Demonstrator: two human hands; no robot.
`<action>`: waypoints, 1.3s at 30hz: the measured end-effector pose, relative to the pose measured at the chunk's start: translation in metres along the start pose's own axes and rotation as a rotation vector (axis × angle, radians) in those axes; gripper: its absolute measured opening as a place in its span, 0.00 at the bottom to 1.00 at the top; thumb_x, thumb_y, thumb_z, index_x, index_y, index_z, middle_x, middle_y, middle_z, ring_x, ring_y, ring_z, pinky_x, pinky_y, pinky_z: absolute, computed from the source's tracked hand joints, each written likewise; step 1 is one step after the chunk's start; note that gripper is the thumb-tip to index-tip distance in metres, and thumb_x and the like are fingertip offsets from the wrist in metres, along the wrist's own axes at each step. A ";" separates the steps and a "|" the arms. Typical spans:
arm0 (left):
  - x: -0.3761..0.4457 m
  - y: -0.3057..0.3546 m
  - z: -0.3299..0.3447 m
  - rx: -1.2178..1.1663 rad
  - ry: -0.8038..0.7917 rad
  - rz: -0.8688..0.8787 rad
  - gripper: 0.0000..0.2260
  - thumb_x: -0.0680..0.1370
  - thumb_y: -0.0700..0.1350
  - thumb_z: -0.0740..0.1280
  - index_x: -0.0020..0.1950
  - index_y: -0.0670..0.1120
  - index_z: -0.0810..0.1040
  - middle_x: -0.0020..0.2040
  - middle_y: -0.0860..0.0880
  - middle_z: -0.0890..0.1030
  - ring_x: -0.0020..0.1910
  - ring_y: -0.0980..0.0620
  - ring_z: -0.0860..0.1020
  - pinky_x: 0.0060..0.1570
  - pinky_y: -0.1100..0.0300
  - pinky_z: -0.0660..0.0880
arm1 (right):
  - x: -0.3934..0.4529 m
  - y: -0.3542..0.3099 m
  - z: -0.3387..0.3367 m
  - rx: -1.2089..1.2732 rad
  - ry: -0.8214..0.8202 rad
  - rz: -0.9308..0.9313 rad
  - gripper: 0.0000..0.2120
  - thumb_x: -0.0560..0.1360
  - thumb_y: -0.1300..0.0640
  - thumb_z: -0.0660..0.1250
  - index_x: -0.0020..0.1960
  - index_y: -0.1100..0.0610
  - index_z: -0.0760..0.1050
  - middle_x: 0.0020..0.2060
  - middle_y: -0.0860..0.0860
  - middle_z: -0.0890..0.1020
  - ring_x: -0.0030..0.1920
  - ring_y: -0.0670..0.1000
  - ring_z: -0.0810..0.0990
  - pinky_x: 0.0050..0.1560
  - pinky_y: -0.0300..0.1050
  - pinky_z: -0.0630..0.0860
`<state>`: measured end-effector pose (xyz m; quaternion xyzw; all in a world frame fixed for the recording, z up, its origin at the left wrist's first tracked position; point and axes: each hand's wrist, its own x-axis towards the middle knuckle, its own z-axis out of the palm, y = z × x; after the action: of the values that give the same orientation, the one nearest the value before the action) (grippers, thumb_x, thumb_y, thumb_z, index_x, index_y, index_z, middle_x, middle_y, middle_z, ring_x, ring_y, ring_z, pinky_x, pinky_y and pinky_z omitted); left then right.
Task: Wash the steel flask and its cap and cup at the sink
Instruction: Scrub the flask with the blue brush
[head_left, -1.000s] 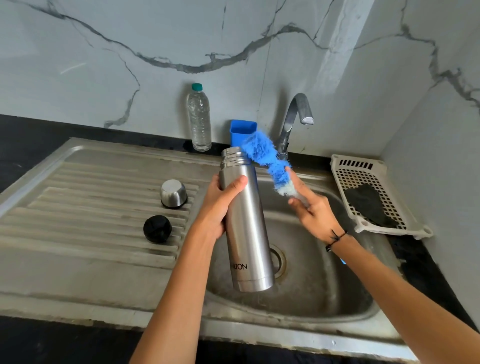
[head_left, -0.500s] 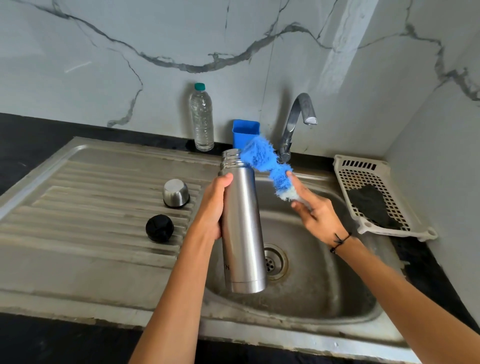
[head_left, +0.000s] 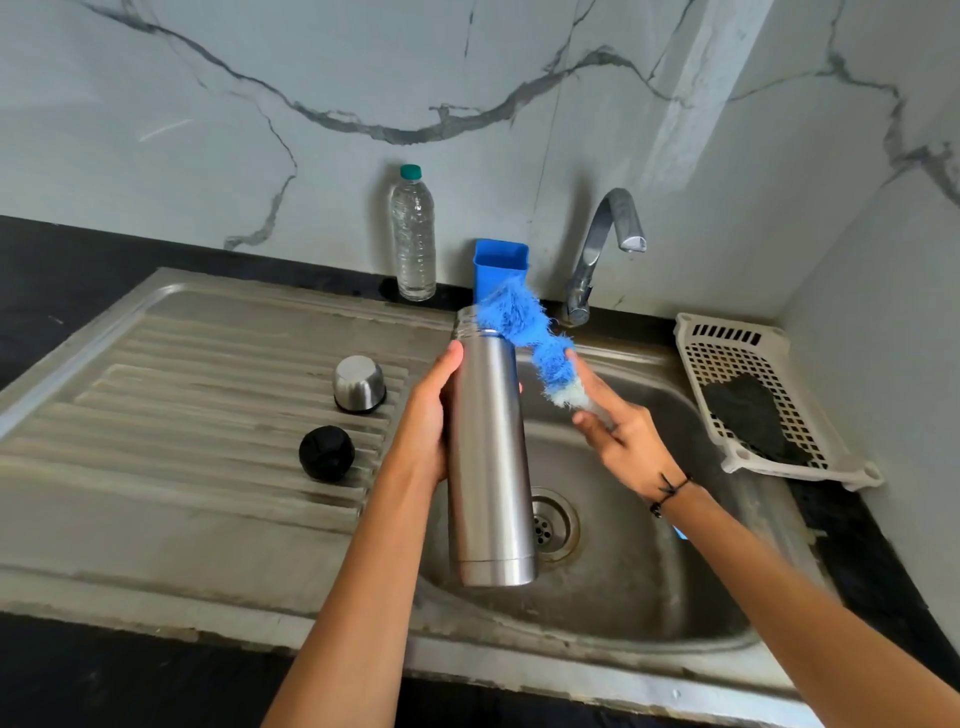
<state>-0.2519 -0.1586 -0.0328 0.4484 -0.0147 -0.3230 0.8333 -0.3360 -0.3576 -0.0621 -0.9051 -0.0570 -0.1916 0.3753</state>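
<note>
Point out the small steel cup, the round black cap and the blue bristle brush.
Small steel cup (head_left: 359, 383): head view, its rounded side.
Round black cap (head_left: 327, 452): head view, its top.
Blue bristle brush (head_left: 524, 325): head view, its bristles.

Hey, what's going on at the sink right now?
A person is washing a steel flask over the sink. The left hand grips the flask upright, and the right hand holds a blue bottle brush at its open mouth. The steel cup and black cap sit on the drainboard.
</note>
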 end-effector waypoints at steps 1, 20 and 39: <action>0.000 0.000 -0.002 -0.034 -0.009 -0.002 0.25 0.73 0.58 0.62 0.56 0.38 0.79 0.44 0.36 0.82 0.37 0.43 0.80 0.37 0.57 0.79 | -0.001 0.001 -0.002 -0.005 -0.003 0.011 0.30 0.76 0.64 0.61 0.75 0.52 0.54 0.69 0.39 0.66 0.66 0.37 0.68 0.68 0.33 0.62; 0.005 -0.002 0.003 0.180 0.029 0.041 0.34 0.64 0.65 0.71 0.59 0.41 0.78 0.50 0.36 0.82 0.42 0.45 0.81 0.44 0.52 0.79 | -0.004 0.011 -0.009 0.010 0.029 0.010 0.32 0.76 0.62 0.61 0.75 0.43 0.54 0.64 0.49 0.75 0.44 0.34 0.77 0.54 0.27 0.70; -0.009 0.018 -0.001 0.211 0.059 0.139 0.31 0.65 0.65 0.69 0.56 0.42 0.80 0.49 0.38 0.82 0.44 0.43 0.80 0.48 0.48 0.77 | -0.020 0.013 0.015 0.000 -0.065 0.151 0.33 0.78 0.68 0.61 0.72 0.41 0.52 0.68 0.51 0.71 0.52 0.40 0.79 0.56 0.28 0.71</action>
<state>-0.2486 -0.1458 -0.0175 0.5409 -0.0550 -0.2479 0.8018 -0.3472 -0.3556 -0.0878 -0.9126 -0.0006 -0.1332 0.3865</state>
